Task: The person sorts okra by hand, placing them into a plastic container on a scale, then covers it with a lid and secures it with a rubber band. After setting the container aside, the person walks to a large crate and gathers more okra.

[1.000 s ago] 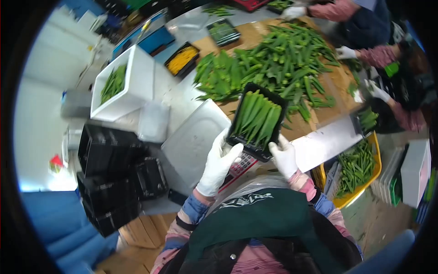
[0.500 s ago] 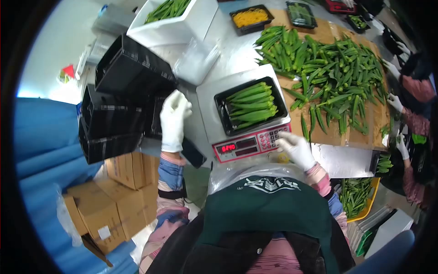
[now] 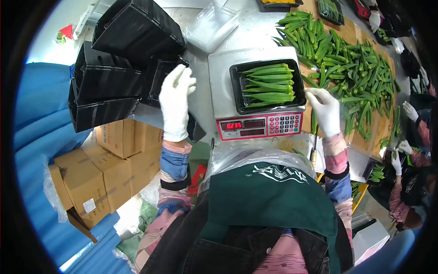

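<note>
A black tray [image 3: 240, 101] holding a row of green okra [image 3: 271, 84] rests on the platform of a digital scale [image 3: 220, 91]. Red digits on the scale's display [image 3: 234, 125] read 0.235. My right hand [image 3: 325, 112], in a white glove, has its fingertips pinched at the tray's right rim. My left hand [image 3: 175, 102], also gloved in white, is raised left of the scale with loosely bent fingers apart and nothing visible in them. Close beside it are an empty black tray [image 3: 153, 86] and tall stacks of black trays [image 3: 137, 34].
Loose okra [image 3: 351, 68] is heaped on cardboard at the right. Clear plastic containers [image 3: 212, 25] stand behind the scale. Cardboard boxes [image 3: 93, 178] sit at the lower left. Gloved hands of other people [image 3: 410, 111] show at the far right. A wooden-handled tool [image 3: 313, 155] lies near my right wrist.
My right hand has moved from the scale's keypad to the tray's right rim. My left hand's fingers have opened out. The camera view has shifted, and the display digits differ.
</note>
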Demonstrator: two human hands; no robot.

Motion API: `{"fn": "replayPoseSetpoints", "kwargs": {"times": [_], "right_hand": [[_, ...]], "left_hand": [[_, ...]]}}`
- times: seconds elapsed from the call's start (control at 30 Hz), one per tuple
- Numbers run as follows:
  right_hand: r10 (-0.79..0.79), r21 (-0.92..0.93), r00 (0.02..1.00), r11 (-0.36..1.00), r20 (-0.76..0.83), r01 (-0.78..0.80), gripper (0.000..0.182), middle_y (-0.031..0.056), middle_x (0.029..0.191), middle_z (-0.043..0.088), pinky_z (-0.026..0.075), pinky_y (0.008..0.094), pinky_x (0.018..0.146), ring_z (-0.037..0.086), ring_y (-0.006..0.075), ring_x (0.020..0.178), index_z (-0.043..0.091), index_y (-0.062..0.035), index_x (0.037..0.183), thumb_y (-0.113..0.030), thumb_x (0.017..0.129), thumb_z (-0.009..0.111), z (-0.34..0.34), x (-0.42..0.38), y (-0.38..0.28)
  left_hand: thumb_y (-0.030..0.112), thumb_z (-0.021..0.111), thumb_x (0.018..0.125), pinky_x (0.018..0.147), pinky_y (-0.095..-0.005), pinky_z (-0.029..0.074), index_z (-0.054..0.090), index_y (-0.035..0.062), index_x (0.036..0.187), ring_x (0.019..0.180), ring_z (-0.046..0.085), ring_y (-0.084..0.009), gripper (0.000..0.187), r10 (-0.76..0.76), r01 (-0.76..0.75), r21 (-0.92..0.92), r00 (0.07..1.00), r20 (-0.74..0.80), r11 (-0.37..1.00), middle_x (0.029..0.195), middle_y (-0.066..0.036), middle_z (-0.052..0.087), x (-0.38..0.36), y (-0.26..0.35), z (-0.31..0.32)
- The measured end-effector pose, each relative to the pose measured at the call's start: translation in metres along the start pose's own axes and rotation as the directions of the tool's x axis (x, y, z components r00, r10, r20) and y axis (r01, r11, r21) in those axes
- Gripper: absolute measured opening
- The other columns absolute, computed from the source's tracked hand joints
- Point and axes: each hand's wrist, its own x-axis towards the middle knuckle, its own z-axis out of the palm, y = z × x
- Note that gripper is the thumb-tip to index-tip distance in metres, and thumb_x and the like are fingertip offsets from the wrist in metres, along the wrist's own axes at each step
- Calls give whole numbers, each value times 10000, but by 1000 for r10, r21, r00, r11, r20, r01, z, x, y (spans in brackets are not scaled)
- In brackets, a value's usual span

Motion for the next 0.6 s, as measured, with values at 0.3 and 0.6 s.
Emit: {"fn": "replayPoseSetpoints", "kwargs": {"times": [0.3, 0.6], "right_hand": [[-327, -376, 941, 864, 89, 336, 105, 33, 835, 628, 477, 365, 742, 609, 247, 829, 740, -131, 908, -158, 806, 740, 46, 35, -19], [-344, -553, 871, 675, 350, 489, 221, 73, 940, 582, 433, 398, 761, 568, 278, 923, 690, -104, 945, -166, 741, 752, 55, 66, -12]], "left_hand": [[173, 668, 968, 820, -259, 538, 590, -20, 1313, 959, 666, -131, 403, -34, 42, -38, 983, 181, 998, 1159, -89, 678, -17, -18, 46], [157, 659, 971, 819, -253, 537, 600, -18, 1302, 955, 669, -126, 379, -29, 34, -24, 982, 187, 999, 1169, -85, 683, -8, -21, 53]]}}
